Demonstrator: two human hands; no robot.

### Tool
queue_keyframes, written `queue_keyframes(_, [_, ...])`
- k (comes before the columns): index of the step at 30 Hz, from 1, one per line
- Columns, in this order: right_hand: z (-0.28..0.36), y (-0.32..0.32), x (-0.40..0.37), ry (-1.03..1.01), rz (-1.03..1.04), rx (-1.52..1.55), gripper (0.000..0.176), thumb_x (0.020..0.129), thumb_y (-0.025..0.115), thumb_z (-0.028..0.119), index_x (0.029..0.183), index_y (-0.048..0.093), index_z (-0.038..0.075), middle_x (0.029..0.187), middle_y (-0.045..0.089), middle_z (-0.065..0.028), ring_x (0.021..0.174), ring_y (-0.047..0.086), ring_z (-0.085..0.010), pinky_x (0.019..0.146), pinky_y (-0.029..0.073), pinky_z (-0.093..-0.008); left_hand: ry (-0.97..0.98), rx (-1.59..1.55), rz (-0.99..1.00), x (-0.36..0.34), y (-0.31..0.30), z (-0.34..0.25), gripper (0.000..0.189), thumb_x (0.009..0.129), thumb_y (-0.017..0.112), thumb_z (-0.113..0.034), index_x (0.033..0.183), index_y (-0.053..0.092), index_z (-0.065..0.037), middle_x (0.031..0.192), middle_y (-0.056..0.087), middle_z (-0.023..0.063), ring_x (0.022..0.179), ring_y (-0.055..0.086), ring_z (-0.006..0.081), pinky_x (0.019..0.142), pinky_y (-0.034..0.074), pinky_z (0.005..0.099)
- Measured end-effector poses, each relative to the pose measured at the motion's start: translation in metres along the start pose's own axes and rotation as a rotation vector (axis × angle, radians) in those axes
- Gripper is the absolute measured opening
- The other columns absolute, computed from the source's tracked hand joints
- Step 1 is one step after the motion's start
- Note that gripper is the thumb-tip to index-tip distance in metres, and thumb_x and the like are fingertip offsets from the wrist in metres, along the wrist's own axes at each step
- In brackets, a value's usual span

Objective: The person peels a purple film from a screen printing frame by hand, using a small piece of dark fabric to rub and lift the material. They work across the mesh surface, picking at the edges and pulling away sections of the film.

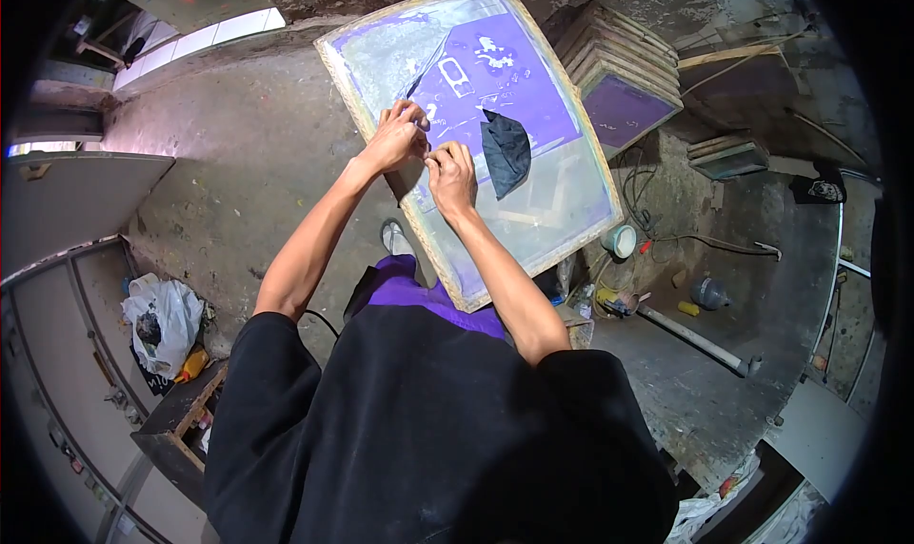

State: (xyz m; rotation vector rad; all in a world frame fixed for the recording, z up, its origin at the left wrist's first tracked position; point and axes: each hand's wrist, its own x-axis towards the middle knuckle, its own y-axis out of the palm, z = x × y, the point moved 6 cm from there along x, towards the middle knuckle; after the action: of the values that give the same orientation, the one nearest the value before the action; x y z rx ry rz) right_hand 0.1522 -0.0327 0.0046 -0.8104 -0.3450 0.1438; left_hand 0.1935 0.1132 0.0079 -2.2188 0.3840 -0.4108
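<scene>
A wood-framed printing screen with purple coating and pale cut-out shapes lies tilted in front of me. My left hand is closed at its left edge, pinching a thin, dark-edged strip of tape that runs up across the mesh. Just to the right, my right hand is closed close to the left fingertips, over the mesh. Whatever is between its fingers is too small to make out. A folded black cloth rests on the screen, right of both hands.
More screens are stacked at the upper right. A white tub, a hose and a pipe are to the right. On the left are a white plastic bag and a grey panel. My shoe shows beside the screen.
</scene>
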Motion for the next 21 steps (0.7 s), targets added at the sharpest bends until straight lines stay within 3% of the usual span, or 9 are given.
queue_keyframes(6, [-0.002,-0.004,0.003,0.055,-0.018,-0.010,0.010,0.085,0.073,0.012,0.091,0.073,0.004,0.113,0.059,-0.0129,0.111,0.052,-0.0330,0.094,0.039,-0.0461,-0.055,-0.028,0.026,-0.005,-0.012,-0.004,0.023,0.070,0.084,-0.018,0.092,0.081,-0.017,0.128,0.061,0.0029,0.135,0.042,0.0314,0.108,0.035,0.0477])
queue_keyframes(21, [-0.004,-0.005,0.001,0.093,-0.011,0.010,0.013,0.084,0.076,0.017,0.092,0.074,0.007,0.116,0.059,-0.0103,0.116,0.051,-0.0322,0.096,0.038,-0.0469,0.029,0.051,-0.009,0.000,0.001,-0.001,0.022,0.066,0.080,-0.016,0.088,0.082,-0.013,0.127,0.060,0.0045,0.135,0.043,0.0308,0.107,0.035,0.0473])
